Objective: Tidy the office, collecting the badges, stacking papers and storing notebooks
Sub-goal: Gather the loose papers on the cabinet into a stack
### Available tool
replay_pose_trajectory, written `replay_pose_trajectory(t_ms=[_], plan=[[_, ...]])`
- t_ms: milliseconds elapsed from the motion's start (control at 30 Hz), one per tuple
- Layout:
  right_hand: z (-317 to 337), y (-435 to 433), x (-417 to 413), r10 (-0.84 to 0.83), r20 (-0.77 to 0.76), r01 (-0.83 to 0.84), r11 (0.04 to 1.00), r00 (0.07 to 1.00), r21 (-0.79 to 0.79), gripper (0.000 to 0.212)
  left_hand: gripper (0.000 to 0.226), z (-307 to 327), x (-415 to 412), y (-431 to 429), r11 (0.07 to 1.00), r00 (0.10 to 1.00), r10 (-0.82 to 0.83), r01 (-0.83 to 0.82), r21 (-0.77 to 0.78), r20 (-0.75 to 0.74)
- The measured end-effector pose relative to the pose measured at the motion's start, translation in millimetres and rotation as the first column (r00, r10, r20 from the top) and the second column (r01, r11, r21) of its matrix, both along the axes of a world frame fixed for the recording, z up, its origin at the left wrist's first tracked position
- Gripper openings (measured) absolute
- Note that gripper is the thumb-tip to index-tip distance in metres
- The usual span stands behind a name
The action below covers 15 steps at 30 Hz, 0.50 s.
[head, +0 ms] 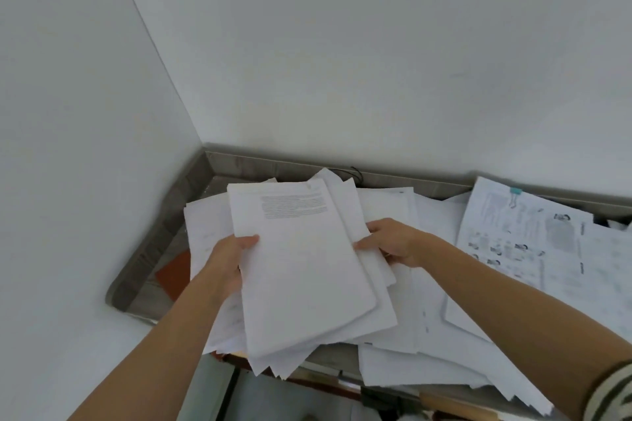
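A stack of white papers [301,277] is held in both hands over the back left corner of a grey worktop [160,232], which has a raised rim and sits against a white wall [342,44]. The stack is uneven, with sheets fanning out at its near and far ends. The top sheet carries a block of small print [294,207] near its far edge.

The left hand [229,260] grips the stack's left edge. Its thumb lies flat on the top sheet and its fingers are hidden underneath, so the stack is clamped between them. The right hand [396,243] holds the right edge, thumb on top and fingers curled round the lower sheets.

More loose papers [427,284] lie spread over the worktop beneath and to the right, some hanging over its front edge. Toward the right end lies a bundle of printed sheets [519,249] with small pictures, fastened at its far edge by a teal binder clip [515,191]. An orange-brown flat thing [174,272] shows at the left, partly under the papers; what it is cannot be told. A black cord [354,170] shows at the back rim. A striped sleeve [612,393] shows at the lower right.
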State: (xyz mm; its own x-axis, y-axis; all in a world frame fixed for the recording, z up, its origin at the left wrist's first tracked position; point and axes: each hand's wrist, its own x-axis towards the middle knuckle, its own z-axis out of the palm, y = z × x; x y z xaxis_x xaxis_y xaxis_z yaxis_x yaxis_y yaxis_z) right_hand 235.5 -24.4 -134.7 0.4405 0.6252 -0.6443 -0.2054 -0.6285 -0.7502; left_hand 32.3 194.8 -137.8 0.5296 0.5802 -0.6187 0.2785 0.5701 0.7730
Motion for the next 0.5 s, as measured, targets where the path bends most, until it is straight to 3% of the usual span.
replay_pose_trajectory(t_ms=[133,200,267,300,333,400,500], plan=[[1.4,-27.3,0.7,-0.072,0.05,0.074,0.996,0.996,-0.047,0.025,0.021,0.0,29.5,-18.5,0.993,0.993,-0.104,0.101,0.064,0.051],[1.0,-43.7,-1.5,-0.067,0.286,0.104,0.988,0.956,-0.117,0.004,0.018,-2.3,44.1,-27.2,0.981,0.982,-0.177,0.172,0.091,0.059],[-5.5,-56.4,-0.2,-0.021,0.535,0.15,0.969,0.845,-0.198,0.021,0.016,-6.5,55.6,-35.3,0.968,0.979,-0.203,0.198,0.156,0.016],[-8.3,-61.2,-0.3,-0.05,0.571,0.196,0.961,0.819,-0.196,0.024,0.015,-9.8,61.3,-39.4,0.964,0.981,-0.195,0.193,0.185,-0.006],[-9.9,-64.2,0.5,-0.118,0.569,0.247,0.957,0.814,-0.155,0.022,0.015,-12.9,65.6,-42.4,0.963,0.984,-0.176,0.176,0.204,-0.021],[-9.0,-66.2,3.8,-0.357,0.406,0.395,0.918,0.841,-0.011,0.02,0.017,-17.0,71.5,-45.7,0.969,0.991,-0.127,0.132,0.208,-0.037],[-6.3,-64.4,5.8,-0.585,0.063,0.581,0.811,0.809,0.071,0.066,0.015,-19.3,74.3,-47.4,0.975,0.991,-0.126,0.131,0.181,-0.038]])
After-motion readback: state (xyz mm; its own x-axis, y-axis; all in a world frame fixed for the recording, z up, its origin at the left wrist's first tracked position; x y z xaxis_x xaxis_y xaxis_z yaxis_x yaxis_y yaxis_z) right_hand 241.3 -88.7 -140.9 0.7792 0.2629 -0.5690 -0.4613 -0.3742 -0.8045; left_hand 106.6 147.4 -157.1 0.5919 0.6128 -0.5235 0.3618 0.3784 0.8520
